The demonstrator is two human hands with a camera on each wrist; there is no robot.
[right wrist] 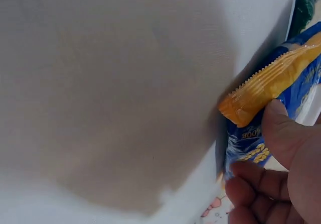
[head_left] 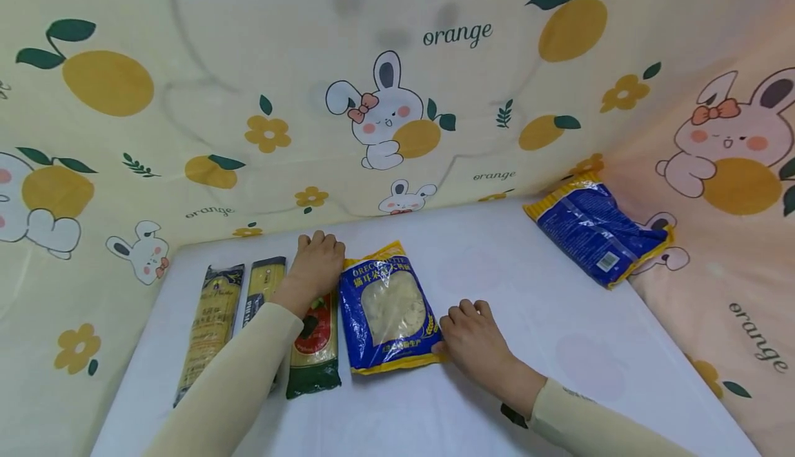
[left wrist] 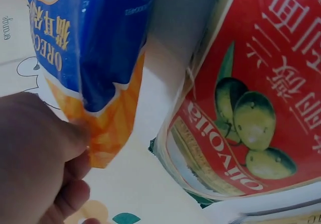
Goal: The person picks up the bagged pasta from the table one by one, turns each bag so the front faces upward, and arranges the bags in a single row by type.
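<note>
Now: both hands on the blue pasta bag, red pack close by

Head view. Blue pasta bag (head_left: 394,308) sits mid-desk (head_left: 528,270), window face up. Left hand (head_left: 313,267) at its upper left corner, right hand (head_left: 475,339) at its lower right. Red pack (head_left: 317,336) just beside, to the left; farther left, a half-hidden pack (head_left: 267,281) and a clear pack (head_left: 214,312). Second blue bag (head_left: 590,229) well apart, far right. Left sleeve (head_left: 248,374) crosses over the packs; contact unclear. Risk, I judge: a low sweep of that arm drags them askew.

Left wrist view. Fingers closed in a pinch on the yellow end of the bag, only a margin of film held. Likely weak point: slick film could slip or crease if pulled. Narrow gap to the red pack; a leftward push might ride the bag over it.

Right wrist view. Thumb on the bag near the yellow seal, other fingers curled at its side, a light, nearly closed grip. Uneven pull between hands could twist the bag.
</note>
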